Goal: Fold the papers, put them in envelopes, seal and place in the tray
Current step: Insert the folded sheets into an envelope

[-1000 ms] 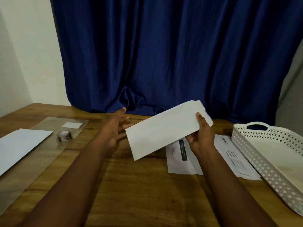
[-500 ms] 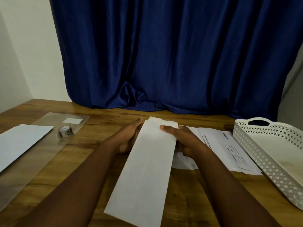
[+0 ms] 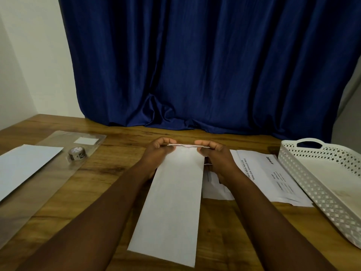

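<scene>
A long white envelope (image 3: 172, 204) lies lengthwise on the wooden table, its far end raised between my hands. My left hand (image 3: 158, 151) pinches the far left corner of that end, and my right hand (image 3: 213, 153) pinches the far right corner. Printed papers (image 3: 269, 173) lie flat to the right of the envelope, partly under my right forearm. A white perforated tray (image 3: 304, 169) stands at the right edge of the table, with nothing seen inside it.
A roll of tape (image 3: 76, 153) sits on a clear plastic sleeve (image 3: 48, 173) at the left, beside another white envelope (image 3: 21, 167). A dark blue curtain (image 3: 195, 65) hangs behind the table.
The envelope has turned from slanting in the air in my right hand to lying lengthwise on the table. Both hands have come to grip its far end.
</scene>
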`<move>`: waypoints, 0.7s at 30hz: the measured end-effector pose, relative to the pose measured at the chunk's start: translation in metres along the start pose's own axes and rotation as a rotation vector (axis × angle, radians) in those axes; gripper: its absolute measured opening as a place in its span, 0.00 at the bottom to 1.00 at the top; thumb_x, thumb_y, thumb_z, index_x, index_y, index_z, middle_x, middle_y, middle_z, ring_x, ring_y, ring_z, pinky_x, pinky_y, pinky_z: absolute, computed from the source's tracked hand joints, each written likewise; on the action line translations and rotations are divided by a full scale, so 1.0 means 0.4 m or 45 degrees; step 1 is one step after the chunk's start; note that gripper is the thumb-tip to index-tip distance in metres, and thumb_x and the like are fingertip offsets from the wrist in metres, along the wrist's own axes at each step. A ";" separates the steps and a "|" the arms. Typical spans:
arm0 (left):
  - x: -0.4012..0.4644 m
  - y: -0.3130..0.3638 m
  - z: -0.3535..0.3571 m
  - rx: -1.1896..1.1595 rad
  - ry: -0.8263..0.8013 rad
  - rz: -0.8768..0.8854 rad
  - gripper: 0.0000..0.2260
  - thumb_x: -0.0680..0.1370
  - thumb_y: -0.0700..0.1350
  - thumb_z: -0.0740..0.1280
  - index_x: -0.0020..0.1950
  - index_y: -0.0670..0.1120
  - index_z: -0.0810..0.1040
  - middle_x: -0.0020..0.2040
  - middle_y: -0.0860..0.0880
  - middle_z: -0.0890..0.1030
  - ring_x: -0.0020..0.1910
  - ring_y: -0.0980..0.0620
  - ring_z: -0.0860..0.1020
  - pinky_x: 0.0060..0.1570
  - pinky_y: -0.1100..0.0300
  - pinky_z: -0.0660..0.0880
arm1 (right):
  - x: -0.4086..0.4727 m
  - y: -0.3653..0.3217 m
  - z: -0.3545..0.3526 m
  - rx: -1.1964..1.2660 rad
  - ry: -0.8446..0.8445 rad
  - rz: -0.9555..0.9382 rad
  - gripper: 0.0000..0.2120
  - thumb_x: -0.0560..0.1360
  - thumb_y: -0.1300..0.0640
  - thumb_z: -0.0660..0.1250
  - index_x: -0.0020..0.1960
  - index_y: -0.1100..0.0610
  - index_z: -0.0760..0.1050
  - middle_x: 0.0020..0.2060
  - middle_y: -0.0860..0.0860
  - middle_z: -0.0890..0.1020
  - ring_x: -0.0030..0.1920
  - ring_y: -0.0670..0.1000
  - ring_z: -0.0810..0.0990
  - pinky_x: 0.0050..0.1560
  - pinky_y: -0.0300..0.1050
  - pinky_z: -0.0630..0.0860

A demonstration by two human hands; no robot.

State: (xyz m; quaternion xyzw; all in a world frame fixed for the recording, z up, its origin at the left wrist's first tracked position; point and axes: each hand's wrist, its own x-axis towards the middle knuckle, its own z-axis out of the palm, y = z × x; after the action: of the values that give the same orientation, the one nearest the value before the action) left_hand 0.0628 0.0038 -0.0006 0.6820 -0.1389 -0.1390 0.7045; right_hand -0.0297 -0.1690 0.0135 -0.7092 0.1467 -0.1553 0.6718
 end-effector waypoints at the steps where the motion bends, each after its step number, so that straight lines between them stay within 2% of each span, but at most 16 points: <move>1: -0.001 0.000 0.001 0.009 0.006 0.002 0.07 0.81 0.39 0.69 0.57 0.45 0.82 0.47 0.48 0.84 0.39 0.54 0.81 0.31 0.65 0.78 | 0.002 0.003 0.000 -0.018 0.015 0.002 0.10 0.79 0.62 0.68 0.55 0.52 0.85 0.47 0.52 0.87 0.45 0.51 0.86 0.38 0.42 0.81; 5: -0.001 -0.002 0.003 -0.035 0.017 -0.013 0.06 0.80 0.40 0.70 0.56 0.45 0.84 0.47 0.47 0.86 0.40 0.54 0.83 0.35 0.64 0.79 | 0.011 0.004 0.001 -0.045 0.090 0.048 0.07 0.76 0.59 0.71 0.53 0.54 0.85 0.47 0.54 0.87 0.49 0.56 0.85 0.47 0.50 0.84; 7: -0.003 0.001 0.006 -0.072 0.005 -0.028 0.07 0.78 0.44 0.74 0.55 0.46 0.85 0.48 0.46 0.87 0.43 0.52 0.85 0.40 0.60 0.81 | 0.009 -0.003 -0.001 -0.034 0.116 0.077 0.08 0.73 0.53 0.75 0.50 0.55 0.85 0.44 0.55 0.87 0.45 0.56 0.86 0.46 0.51 0.84; 10: -0.001 -0.001 0.007 -0.097 -0.018 -0.030 0.10 0.77 0.48 0.75 0.55 0.45 0.85 0.48 0.46 0.88 0.47 0.48 0.86 0.45 0.56 0.83 | 0.009 -0.006 -0.006 -0.059 0.124 0.074 0.11 0.72 0.49 0.76 0.46 0.57 0.84 0.40 0.55 0.87 0.42 0.55 0.86 0.39 0.47 0.84; 13: 0.000 -0.004 0.005 -0.015 -0.039 0.004 0.06 0.78 0.44 0.74 0.54 0.48 0.84 0.49 0.49 0.87 0.48 0.50 0.85 0.41 0.62 0.81 | 0.008 -0.007 -0.017 -0.145 0.069 0.041 0.12 0.74 0.49 0.75 0.47 0.58 0.83 0.43 0.55 0.87 0.45 0.57 0.86 0.39 0.46 0.83; 16: -0.005 -0.002 0.011 0.100 -0.147 0.012 0.10 0.78 0.43 0.74 0.58 0.50 0.82 0.48 0.53 0.85 0.40 0.58 0.84 0.34 0.66 0.79 | 0.006 -0.014 -0.029 -0.234 -0.005 0.094 0.13 0.72 0.49 0.76 0.51 0.56 0.83 0.45 0.54 0.86 0.46 0.55 0.85 0.37 0.44 0.82; 17: -0.006 -0.003 0.014 0.116 -0.187 0.014 0.11 0.78 0.42 0.74 0.59 0.50 0.81 0.48 0.52 0.85 0.38 0.59 0.85 0.34 0.66 0.79 | 0.005 -0.016 -0.031 -0.271 -0.023 0.121 0.13 0.72 0.48 0.77 0.50 0.55 0.83 0.45 0.54 0.86 0.45 0.54 0.85 0.36 0.44 0.82; 21: -0.011 -0.014 0.024 0.135 -0.299 0.051 0.15 0.76 0.41 0.76 0.61 0.49 0.80 0.49 0.48 0.87 0.44 0.54 0.87 0.39 0.61 0.81 | 0.002 -0.005 -0.026 -0.433 -0.085 0.170 0.19 0.70 0.40 0.76 0.49 0.56 0.85 0.41 0.52 0.87 0.42 0.52 0.85 0.36 0.43 0.77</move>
State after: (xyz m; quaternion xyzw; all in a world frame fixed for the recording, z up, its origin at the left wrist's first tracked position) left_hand 0.0548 -0.0036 -0.0059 0.6945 -0.2411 -0.1962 0.6488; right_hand -0.0334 -0.1786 0.0160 -0.8061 0.1951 -0.0596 0.5555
